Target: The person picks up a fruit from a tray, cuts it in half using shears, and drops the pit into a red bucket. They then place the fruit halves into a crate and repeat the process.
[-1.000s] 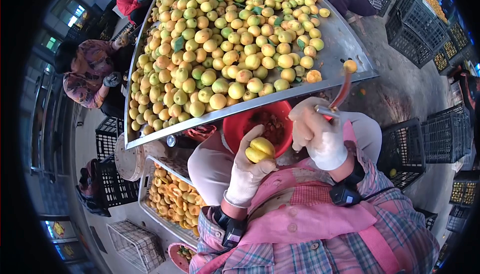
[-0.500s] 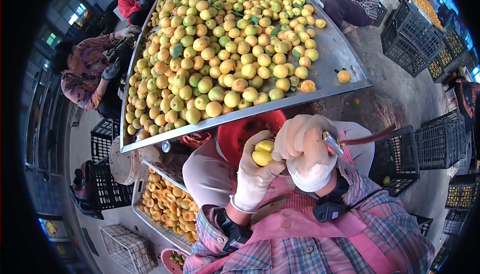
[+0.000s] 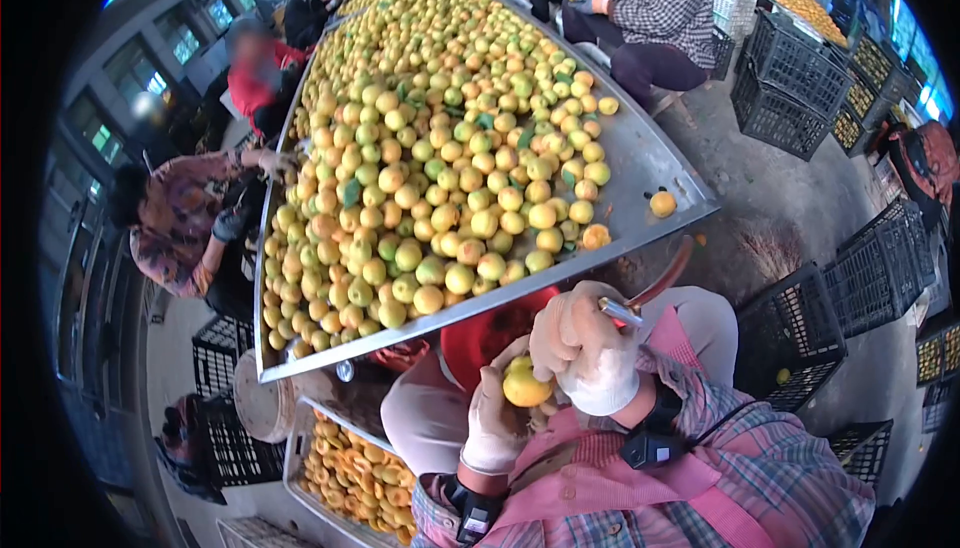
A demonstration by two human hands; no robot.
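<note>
My left hand (image 3: 497, 416), in a white glove, holds a yellow fruit (image 3: 524, 385) close to my chest. My right hand (image 3: 585, 343), also gloved, grips a small knife (image 3: 652, 293) with a reddish-brown handle that sticks out to the upper right. The right hand presses against the fruit from above. Just behind both hands sits a red bucket (image 3: 475, 333) on my lap, under the edge of a big metal table (image 3: 660, 153) heaped with yellow and green fruit.
A tray of halved fruit (image 3: 345, 468) stands at lower left. Other people sit around the table at the left (image 3: 180, 223) and at the top right (image 3: 655, 8). Black plastic crates (image 3: 795, 333) line the right side and lower left.
The view has tilted up, so both hands sit lower in frame. My right hand has closed in over the fruit, and the knife handle now points up-right instead of sideways.
</note>
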